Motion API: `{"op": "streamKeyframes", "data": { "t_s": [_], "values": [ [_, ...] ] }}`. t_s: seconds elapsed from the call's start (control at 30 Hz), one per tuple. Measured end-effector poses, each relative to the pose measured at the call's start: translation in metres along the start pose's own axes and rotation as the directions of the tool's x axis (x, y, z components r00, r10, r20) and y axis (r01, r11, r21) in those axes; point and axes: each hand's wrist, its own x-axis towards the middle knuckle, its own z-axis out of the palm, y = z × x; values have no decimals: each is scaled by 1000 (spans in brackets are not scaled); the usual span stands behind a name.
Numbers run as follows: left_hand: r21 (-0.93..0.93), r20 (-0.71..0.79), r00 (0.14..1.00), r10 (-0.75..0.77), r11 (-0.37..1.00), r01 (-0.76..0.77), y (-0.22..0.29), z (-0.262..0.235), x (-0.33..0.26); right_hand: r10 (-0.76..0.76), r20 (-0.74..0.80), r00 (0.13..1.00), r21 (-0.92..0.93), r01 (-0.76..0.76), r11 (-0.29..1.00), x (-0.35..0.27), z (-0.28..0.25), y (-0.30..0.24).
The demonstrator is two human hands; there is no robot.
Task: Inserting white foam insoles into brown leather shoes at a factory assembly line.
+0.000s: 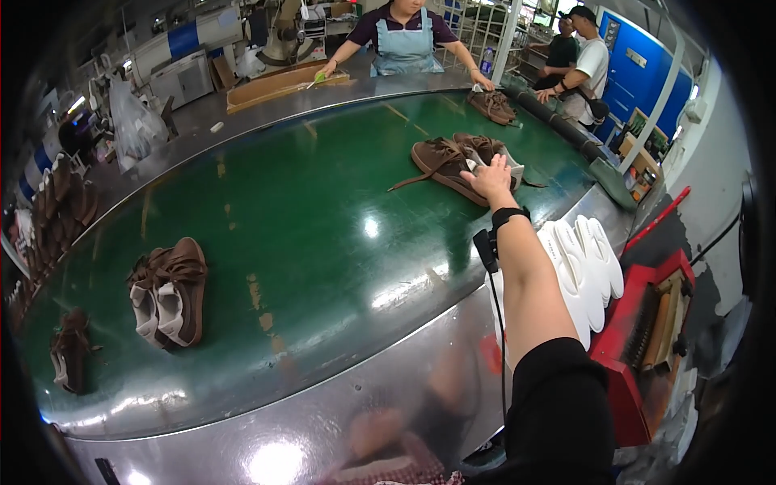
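Note:
My right hand reaches out over a pair of brown lace-up shoes on the green conveyor belt. Its fingers are spread and lie against the heel end of the nearer part of the pair. The left shoe of this pair, a brown sneaker, trails a loose lace to the left. Beside it, another brown shoe shows a pale lining, partly covered by my fingers. A dark band with a cabled device circles my right wrist. My left hand is not in view.
White insoles lie by my forearm, next to a red box with brushes. More brown shoes sit at the belt's left, with another shoe beyond. Across the belt, a person in an apron touches brown shoes.

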Motion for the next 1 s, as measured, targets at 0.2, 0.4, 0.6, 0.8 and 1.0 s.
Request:
{"op": "streamKeyframes", "data": {
  "t_s": [0.2, 0.4, 0.6, 0.8, 1.0],
  "values": [
    [-39, 171, 985, -1, 999, 8, 2, 2, 4, 135, 90, 987, -73, -129, 989, 31, 26, 21],
    [-96, 307, 952, -17, 994, 48, 3, -24, 9, 72, 196, 978, 57, -85, 995, 52, 23, 40],
    [-71, 411, 910, -60, 993, 98, -1, -91, 45, -235, 305, 923, 94, 217, 972, -5, -16, -18],
    [-440, 605, 793, -76, 797, 413, -38, -39, 154, -424, 146, 894, 530, 292, 797, -115, -51, -118],
    [-435, 478, 530, -700, 335, 836, -57, -6, 194, -737, 129, 664, 720, 449, 530, -320, -165, -172]
  ]
}}
